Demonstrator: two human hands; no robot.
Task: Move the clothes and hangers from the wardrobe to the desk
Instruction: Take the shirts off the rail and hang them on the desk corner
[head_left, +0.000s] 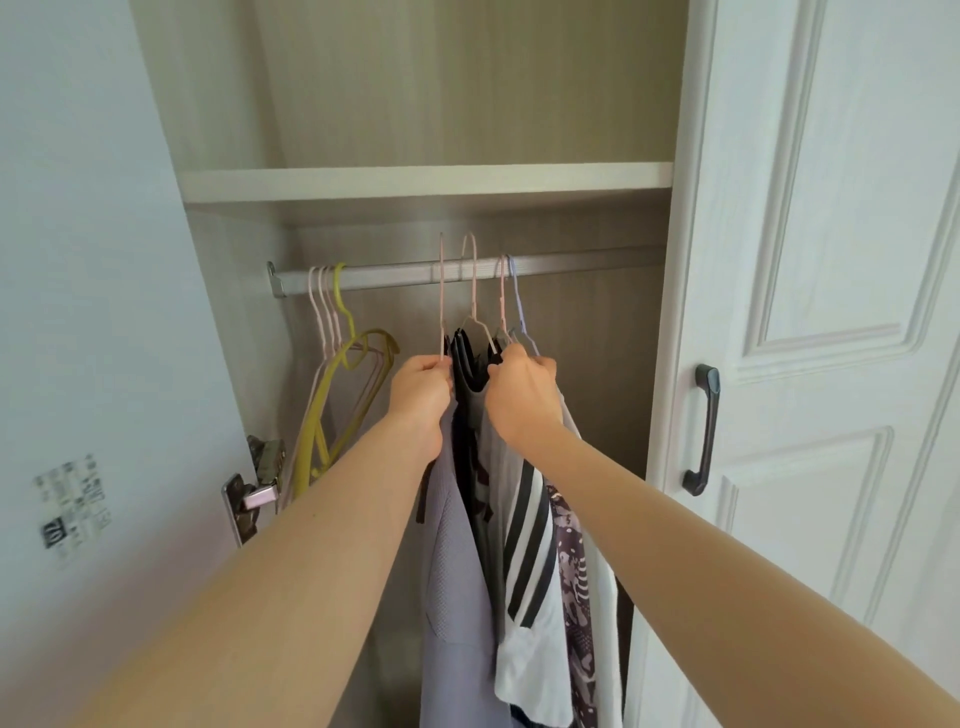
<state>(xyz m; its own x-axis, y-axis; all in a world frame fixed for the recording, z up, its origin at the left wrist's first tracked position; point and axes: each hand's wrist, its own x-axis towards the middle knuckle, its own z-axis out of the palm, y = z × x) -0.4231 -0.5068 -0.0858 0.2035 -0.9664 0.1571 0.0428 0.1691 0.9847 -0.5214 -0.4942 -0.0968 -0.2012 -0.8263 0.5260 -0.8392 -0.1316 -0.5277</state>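
Right now four thin pink and lilac wire hangers (472, 280) are hanging hooks-up on the horizontal ribbed metal rail (597, 261) in the wardrobe. Their clothes are drooping straight down: lavender mesh garment (457, 571), black top (467, 364), white fabric with black stripes (530, 561). Left hand (421, 387) is pinching the leftmost hanger's neck, fingers curled tight. Right hand (522, 395) is gripping the right-side hangers, fingers closed.

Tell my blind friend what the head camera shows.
In an open wardrobe, the left hand pinches a pink hanger and the right hand grips more hangers, all carrying clothes at the rail. Bare pink and yellow hangers hang further left.
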